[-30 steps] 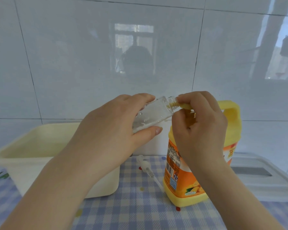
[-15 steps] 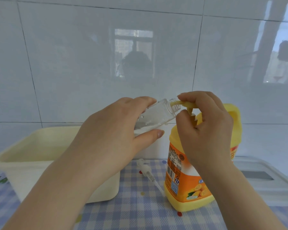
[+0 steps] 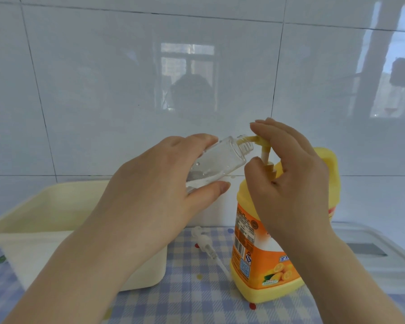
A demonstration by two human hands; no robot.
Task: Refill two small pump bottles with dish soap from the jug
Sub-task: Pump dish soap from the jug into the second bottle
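Observation:
My left hand [image 3: 154, 197] grips a small clear bottle [image 3: 220, 157], tilted with its open threaded neck up and to the right. A little clear liquid lies in its lower side. The neck meets the yellow spout of the pump head [image 3: 264, 148] on the orange and yellow dish soap jug [image 3: 250, 253]. My right hand [image 3: 290, 178] rests over that pump head with its fingers fairly straight and the thumb beside the raised stem. The bottle's own white pump [image 3: 206, 244] lies loose on the cloth. No second small bottle is in view.
A cream plastic tub [image 3: 33, 206] stands at the left on the blue checked tablecloth [image 3: 197, 300]. A clear plastic lid or tray [image 3: 372, 249] lies at the right, behind the jug. A white tiled wall closes the back.
The jug's pump head has risen, showing its white stem. My right hand's fingers have straightened from a curled grip on it. The bottle stays at the spout.

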